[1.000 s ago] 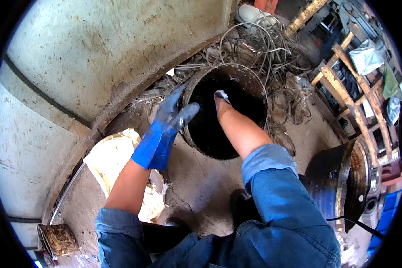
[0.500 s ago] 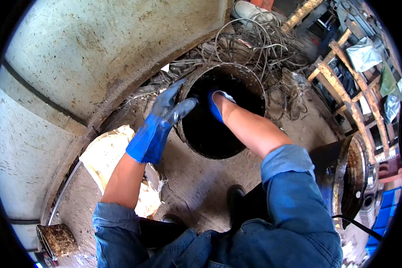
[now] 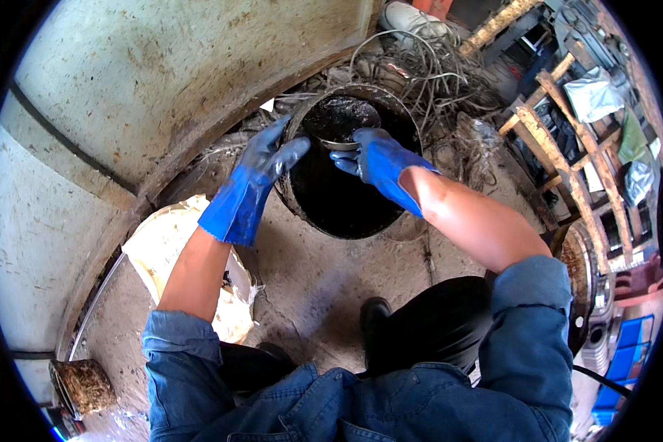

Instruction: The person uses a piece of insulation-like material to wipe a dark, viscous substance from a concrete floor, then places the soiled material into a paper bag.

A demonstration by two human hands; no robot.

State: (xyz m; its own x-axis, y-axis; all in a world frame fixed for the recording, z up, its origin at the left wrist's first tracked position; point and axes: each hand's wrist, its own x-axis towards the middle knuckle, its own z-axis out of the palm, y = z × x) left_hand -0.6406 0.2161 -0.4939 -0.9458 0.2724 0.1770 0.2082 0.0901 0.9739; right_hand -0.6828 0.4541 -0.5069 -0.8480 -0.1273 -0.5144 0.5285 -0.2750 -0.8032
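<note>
A dark metal drum (image 3: 346, 233) stands upright before me, its inside black. My left hand (image 3: 267, 158), in a blue glove with a dark, stained palm, is at the drum's left rim, fingers along the outside and thumb over the inner side. My right hand (image 3: 379, 162), in a blue glove too, grips the near edge of a round metal tin (image 3: 340, 121) over the drum's mouth. Black, wet-looking matter shows in the tin. The tin's underside is hidden.
A large pale curved panel (image 3: 191, 81) rises at the left. Tangled cables (image 3: 427, 70) lie behind the drum. A cream sack (image 3: 166, 239) and a rusty can (image 3: 90, 387) are at lower left; wooden frames (image 3: 567, 158) and another drum (image 3: 578, 276) stand right.
My right hand has risen out of the drum's dark inside with the round tin in it. My left hand stays at the rim.
</note>
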